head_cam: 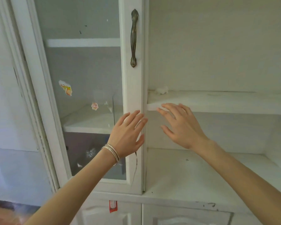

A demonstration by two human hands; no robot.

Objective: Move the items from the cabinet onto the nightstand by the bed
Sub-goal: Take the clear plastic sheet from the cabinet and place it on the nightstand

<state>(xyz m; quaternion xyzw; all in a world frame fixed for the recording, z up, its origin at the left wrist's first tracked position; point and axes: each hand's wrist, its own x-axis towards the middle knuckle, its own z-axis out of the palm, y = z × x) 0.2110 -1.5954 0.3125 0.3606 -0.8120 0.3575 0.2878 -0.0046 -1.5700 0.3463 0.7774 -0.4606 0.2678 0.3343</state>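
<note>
Both hands are raised in front of a white cabinet [217, 46]. The left hand [128, 133] is spread, fingers apart, grasping nothing; it lies over the frame of the glass door [81, 95], below the metal handle [134, 38]. Silver bangles [111, 152] circle the left wrist. The right hand [180, 125] is also spread and empty, its fingertips [160, 109] at the front edge of the upper shelf [217, 101] in the open compartment. A small white object [161, 90] sits at the back left corner of that shelf; its identity cannot be determined.
</note>
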